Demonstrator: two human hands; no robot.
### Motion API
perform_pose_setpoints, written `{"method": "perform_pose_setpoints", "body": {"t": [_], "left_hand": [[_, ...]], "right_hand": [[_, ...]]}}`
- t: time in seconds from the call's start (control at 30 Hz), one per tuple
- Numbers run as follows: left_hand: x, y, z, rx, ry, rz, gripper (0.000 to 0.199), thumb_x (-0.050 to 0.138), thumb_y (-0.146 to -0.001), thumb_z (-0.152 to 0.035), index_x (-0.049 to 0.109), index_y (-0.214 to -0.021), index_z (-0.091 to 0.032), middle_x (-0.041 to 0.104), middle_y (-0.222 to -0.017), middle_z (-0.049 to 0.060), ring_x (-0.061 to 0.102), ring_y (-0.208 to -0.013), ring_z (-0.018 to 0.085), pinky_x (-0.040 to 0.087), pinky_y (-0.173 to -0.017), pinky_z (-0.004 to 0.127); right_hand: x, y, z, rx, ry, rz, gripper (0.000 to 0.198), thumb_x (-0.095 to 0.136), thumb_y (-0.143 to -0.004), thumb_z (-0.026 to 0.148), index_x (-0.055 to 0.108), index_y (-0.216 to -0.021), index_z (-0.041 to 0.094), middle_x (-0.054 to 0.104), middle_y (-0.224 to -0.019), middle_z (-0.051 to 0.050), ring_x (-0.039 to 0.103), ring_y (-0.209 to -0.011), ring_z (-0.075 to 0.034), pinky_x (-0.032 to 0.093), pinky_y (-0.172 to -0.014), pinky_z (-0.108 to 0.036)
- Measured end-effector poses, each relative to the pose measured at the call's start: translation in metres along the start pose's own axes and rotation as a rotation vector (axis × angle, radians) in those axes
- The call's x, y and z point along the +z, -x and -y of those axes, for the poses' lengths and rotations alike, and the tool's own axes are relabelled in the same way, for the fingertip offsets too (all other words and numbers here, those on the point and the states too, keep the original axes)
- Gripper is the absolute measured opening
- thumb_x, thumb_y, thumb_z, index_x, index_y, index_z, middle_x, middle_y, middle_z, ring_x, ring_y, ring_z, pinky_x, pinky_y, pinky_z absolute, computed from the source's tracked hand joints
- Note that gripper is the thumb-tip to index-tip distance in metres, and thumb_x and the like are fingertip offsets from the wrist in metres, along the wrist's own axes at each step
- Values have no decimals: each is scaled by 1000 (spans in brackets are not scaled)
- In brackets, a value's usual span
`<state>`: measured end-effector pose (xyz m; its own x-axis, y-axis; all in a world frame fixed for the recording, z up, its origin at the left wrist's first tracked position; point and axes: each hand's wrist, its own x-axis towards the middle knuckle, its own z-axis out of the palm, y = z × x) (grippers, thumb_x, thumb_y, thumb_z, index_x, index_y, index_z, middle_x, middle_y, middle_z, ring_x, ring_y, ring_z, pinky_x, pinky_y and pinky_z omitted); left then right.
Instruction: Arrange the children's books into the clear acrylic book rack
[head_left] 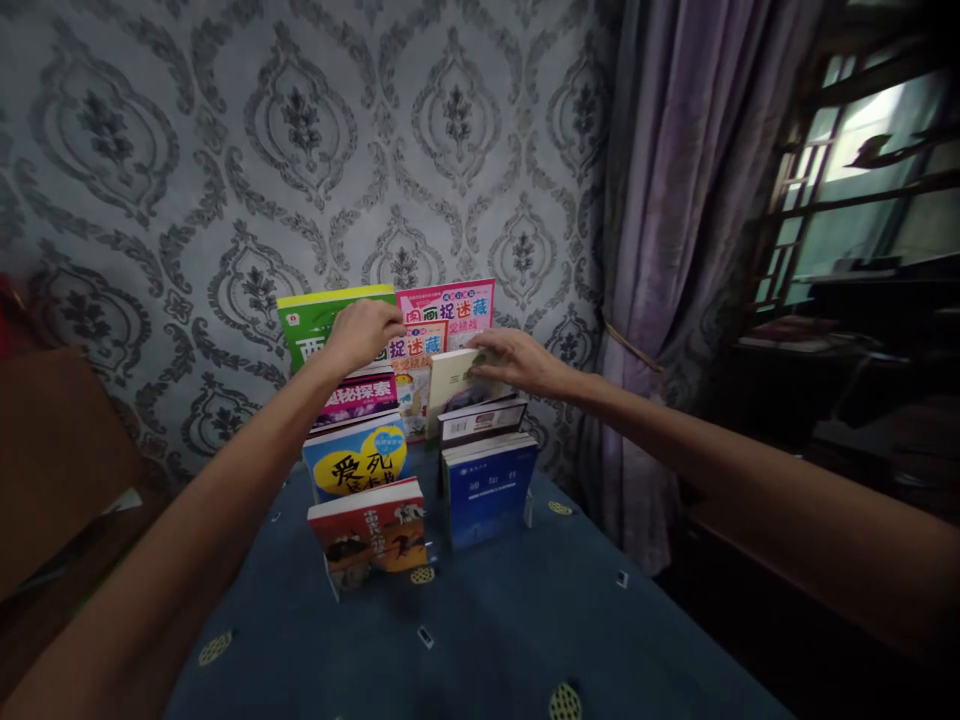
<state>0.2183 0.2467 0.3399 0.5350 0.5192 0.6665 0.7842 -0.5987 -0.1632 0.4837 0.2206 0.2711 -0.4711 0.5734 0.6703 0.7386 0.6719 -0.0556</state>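
Note:
My left hand [366, 333] is at the top left of an orange-edged picture book [420, 347], its fingers curled and closed at the book's upper edge. Part of that cover lies behind the hand and other books. Over on the right, my right hand [517, 360] pinches the top right corner of a cream book [448, 382], thumb in front. A pink picture book [480, 300] stands behind the orange-edged one. Behind my left hand rises a green book [300, 318] with a yellow top edge. In front of the cream book are a dark-covered book [480, 424] and a blue book [491, 495].
The left row also has a purple book [360, 393], a blue-and-yellow book [356, 462] and a red book [375, 535] at the front. They stand on a table with a dark blue cloth [495, 640]. Patterned wallpaper [300, 120] is behind, a purple curtain [682, 200] right.

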Motion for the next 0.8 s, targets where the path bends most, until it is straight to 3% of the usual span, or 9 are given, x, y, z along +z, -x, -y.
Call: {"method": "perform_pose_setpoints", "body": {"t": [0.23,0.33,0.47,0.63,0.8], "left_hand": [[0,-28,-25,34,70,-5,22,57,-90,-29,74,-83,-16,68,-77,6,59,-82,20,39,-77,33],[5,-40,-39,59,104,-30,21,58,-89,-27,74,-85,-14,68,-79,7,57,-80,19,39,-76,32],[21,-50,-53,107,147,26,18,60,-85,-25,74,-78,-15,65,-72,4,51,-70,16,35,-69,30],[45,-57,-55,137,270,132,19,57,-81,-19,68,-66,-14,56,-61,-1,45,-65,13,31,-63,27],[52,-59,-49,157,381,141,28,47,-85,-22,65,-65,-13,54,-61,-1,45,-65,14,34,-65,26]], "right_hand": [[-1,-2,9,-21,11,11,31,62,-83,25,68,-113,19,73,-104,-7,64,-94,-23,45,-82,-31],[0,-1,7,-25,17,7,34,62,-83,24,68,-117,19,72,-107,-8,64,-97,-24,45,-84,-32],[3,-1,2,-28,52,-17,34,63,-82,26,68,-115,18,73,-105,-8,64,-96,-25,45,-84,-33],[8,-5,0,-117,43,-42,36,60,-84,25,65,-118,14,70,-113,-12,62,-104,-27,44,-90,-37],[13,-7,2,-65,116,-31,40,58,-87,27,61,-125,15,67,-119,-14,58,-112,-31,40,-96,-44]]}}
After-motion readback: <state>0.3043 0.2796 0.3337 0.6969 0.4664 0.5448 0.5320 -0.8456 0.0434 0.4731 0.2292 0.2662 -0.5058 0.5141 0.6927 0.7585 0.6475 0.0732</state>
